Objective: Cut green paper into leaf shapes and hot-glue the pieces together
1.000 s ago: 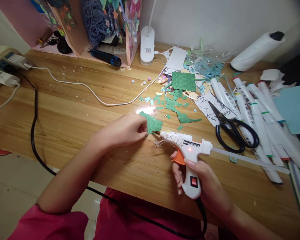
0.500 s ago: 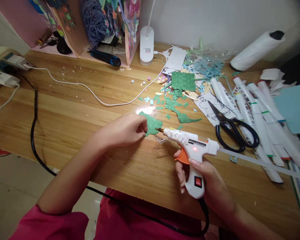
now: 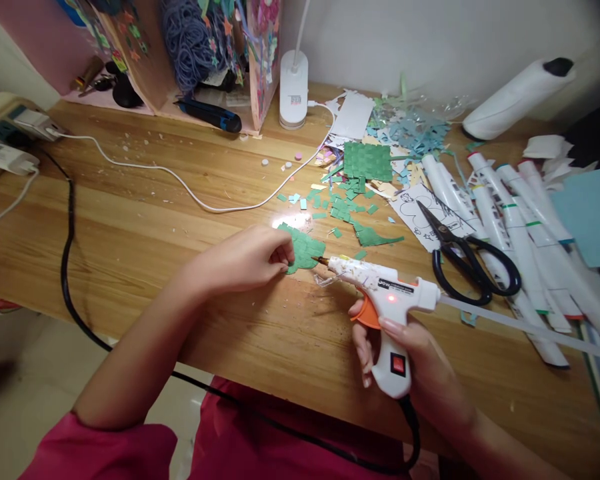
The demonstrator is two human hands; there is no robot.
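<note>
My right hand (image 3: pixel 410 347) is wrapped round the grip of a white hot glue gun (image 3: pixel 395 300), with fingers at its orange trigger. A clear glue stick (image 3: pixel 510 321) runs out of the gun's back, and a red light glows on its side. The brown nozzle is at the right edge of a green woven paper piece (image 3: pixel 303 252) on the table. My left hand (image 3: pixel 260 257) is closed, fingertips pinching that piece's left edge and hiding part of it. Beyond lie green paper scraps (image 3: pixel 343 208) and a green woven rectangle (image 3: pixel 367 161).
Black-handled scissors (image 3: pixel 463 253) lie right of the gun, beside several white markers (image 3: pixel 525 233). A blue utility knife (image 3: pixel 210 115) rests by the pink shelf (image 3: pixel 260 80). A white cable (image 3: pixel 180 180) crosses the table; a black cord (image 3: pixel 67 267) hangs over the front edge.
Almost nothing differs. My left hand has shifted very slightly left along the green piece's edge; the glue gun stays at the piece's right edge.
</note>
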